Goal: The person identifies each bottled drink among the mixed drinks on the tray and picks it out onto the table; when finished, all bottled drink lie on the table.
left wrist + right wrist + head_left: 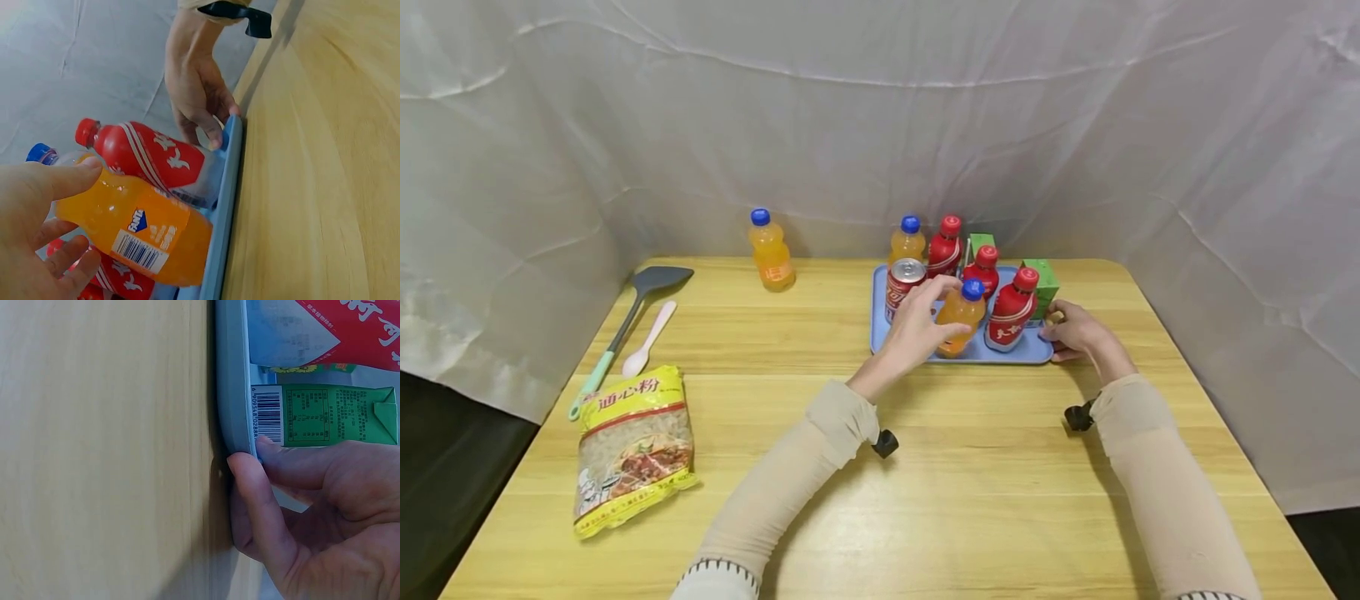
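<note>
My left hand (917, 325) is around the upper part of an orange soda bottle (150, 225) with a blue cap, at the front of a blue tray (880, 333). In the left wrist view its thumb (81, 178) overlaps the bottle's shoulder, and the other fingers are spread loosely on the opposite side. At the tray's front right corner, my right hand (1078, 329) pinches the rim between thumb and forefinger. Beside that corner stand a green carton (337, 415) and a red-labelled bottle (1011, 310). The orange bottle stands left of this red one.
Also on the tray are a soda can (904, 283), another orange bottle (907, 242), more red bottles (945, 250) and a second carton (980, 243). Left of it stands a separate orange bottle (771, 254). A spatula (625, 325), pink spoon (649, 340) and pasta bag (636, 454) lie far left.
</note>
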### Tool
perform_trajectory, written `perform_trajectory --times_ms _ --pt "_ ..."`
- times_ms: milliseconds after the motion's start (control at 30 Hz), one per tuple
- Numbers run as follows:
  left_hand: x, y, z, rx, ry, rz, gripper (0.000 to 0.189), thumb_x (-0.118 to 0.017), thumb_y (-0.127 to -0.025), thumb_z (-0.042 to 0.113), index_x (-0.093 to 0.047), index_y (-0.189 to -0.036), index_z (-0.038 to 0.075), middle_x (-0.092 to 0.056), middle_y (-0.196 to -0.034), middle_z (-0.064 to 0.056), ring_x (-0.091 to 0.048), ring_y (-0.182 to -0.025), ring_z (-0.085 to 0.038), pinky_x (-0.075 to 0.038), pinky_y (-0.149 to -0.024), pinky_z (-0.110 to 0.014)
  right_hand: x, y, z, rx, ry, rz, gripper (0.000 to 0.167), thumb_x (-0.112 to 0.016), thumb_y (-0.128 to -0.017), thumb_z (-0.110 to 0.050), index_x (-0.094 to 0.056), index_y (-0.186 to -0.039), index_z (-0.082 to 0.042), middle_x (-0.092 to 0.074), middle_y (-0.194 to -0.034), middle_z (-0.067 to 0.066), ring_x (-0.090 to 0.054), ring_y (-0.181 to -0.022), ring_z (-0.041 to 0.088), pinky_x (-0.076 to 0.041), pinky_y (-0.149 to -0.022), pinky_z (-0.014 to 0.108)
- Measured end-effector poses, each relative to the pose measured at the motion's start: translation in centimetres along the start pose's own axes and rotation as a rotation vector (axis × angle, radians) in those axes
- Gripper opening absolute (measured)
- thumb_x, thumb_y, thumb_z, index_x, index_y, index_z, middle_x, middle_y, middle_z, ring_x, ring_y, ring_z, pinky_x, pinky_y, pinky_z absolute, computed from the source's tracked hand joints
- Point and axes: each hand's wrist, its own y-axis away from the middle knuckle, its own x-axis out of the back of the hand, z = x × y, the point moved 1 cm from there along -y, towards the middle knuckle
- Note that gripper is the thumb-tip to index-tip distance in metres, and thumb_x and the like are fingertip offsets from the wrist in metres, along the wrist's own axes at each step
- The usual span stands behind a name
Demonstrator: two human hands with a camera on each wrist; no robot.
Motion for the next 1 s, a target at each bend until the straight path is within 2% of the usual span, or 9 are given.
perform_trajectory --times_ms 100,233,467,567,733,767,900,1000 --pt "0.2 0.2 0.5 -0.013 -0.004 0.009 0.059 -0.089 -0.086 0.025 -0.059 -0.137 0.019 -0.069 -0.135 -0.003 -0.062 -0.124 -0.02 -0.056 -0.105 -0.042 -0.1 -0.1 -0.1 -0.002 0.004 0.003 0.048 -0.053 -0.109 -0.011 -0.029 -0.149 0.0 -0.058 -0.108 0.014 -0.063 -0.078 0.014 -0.062 -0.066 0.027" --pt "0.7 0.5 1.1 -0.025 0.055 0.026 0.059 -0.089 -0.086 0.021 -0.059 -0.136 0.017 -0.069 -0.136 -0.004 -0.064 -0.125 -0.021 -0.056 -0.106 -0.045 -0.2 -0.2 -0.1 -0.005 0.006 0.0 0.048 -0.053 -0.109 -0.01 -0.029 -0.149 0.001 -0.058 -0.107 0.012 -0.063 -0.077 0.013 -0.062 -0.066 0.027" --pt "1.8 1.1 2.3 -0.009 0.141 0.039 0.058 -0.089 -0.086 0.019 -0.06 -0.136 0.017 -0.069 -0.136 -0.003 -0.067 -0.122 -0.02 -0.06 -0.1 -0.032 0.1 0.0 0.0 0.007 0.013 0.001 0.047 -0.052 -0.109 -0.01 -0.029 -0.148 0.001 -0.057 -0.107 0.014 -0.063 -0.078 0.015 -0.062 -0.066 0.027" --pt "2.6 1.4 2.9 0.014 0.184 0.042 0.058 -0.09 -0.085 0.018 -0.061 -0.135 0.017 -0.07 -0.132 -0.006 -0.069 -0.116 -0.024 -0.061 -0.1 -0.034 0.2 -0.1 0.0 0.007 0.016 -0.003 0.047 -0.053 -0.109 -0.01 -0.029 -0.148 0.001 -0.058 -0.109 0.015 -0.064 -0.078 0.015 -0.063 -0.067 0.028" --pt "4.7 2.0 3.7 0.07 0.265 0.058 0.057 -0.088 -0.086 0.015 -0.06 -0.136 0.016 -0.068 -0.129 -0.009 -0.068 -0.112 -0.028 -0.059 -0.103 -0.047 0.1 -0.2 0.0 0.003 0.018 -0.007 0.047 -0.054 -0.109 -0.01 -0.029 -0.147 0.001 -0.059 -0.111 0.015 -0.064 -0.079 0.014 -0.063 -0.067 0.028" --pt "5.2 2.2 3.8 0.079 0.272 0.064 0.057 -0.088 -0.086 0.015 -0.06 -0.135 0.015 -0.068 -0.128 -0.01 -0.068 -0.11 -0.027 -0.06 -0.101 -0.045 0.2 -0.2 0.0 0.002 0.019 -0.008 0.047 -0.054 -0.109 -0.01 -0.029 -0.147 0.001 -0.059 -0.11 0.015 -0.064 -0.079 0.014 -0.063 -0.067 0.028" --pt "7.7 2.5 4.1 0.132 0.267 0.111 0.057 -0.09 -0.085 0.014 -0.061 -0.133 0.016 -0.069 -0.125 -0.009 -0.067 -0.106 -0.028 -0.06 -0.098 -0.045 0.1 -0.3 -0.1 0.002 0.025 -0.012 0.046 -0.053 -0.109 -0.01 -0.029 -0.147 0.002 -0.059 -0.109 0.015 -0.063 -0.079 0.015 -0.063 -0.067 0.028" --pt "9.6 2.6 4.0 0.172 0.244 0.143 0.057 -0.09 -0.084 0.015 -0.062 -0.134 0.017 -0.069 -0.128 -0.008 -0.067 -0.114 -0.03 -0.058 -0.103 -0.048 0.1 -0.2 -0.1 -0.002 0.026 -0.012 0.047 -0.053 -0.11 -0.011 -0.028 -0.148 0.001 -0.058 -0.11 0.016 -0.063 -0.079 0.015 -0.063 -0.067 0.028"
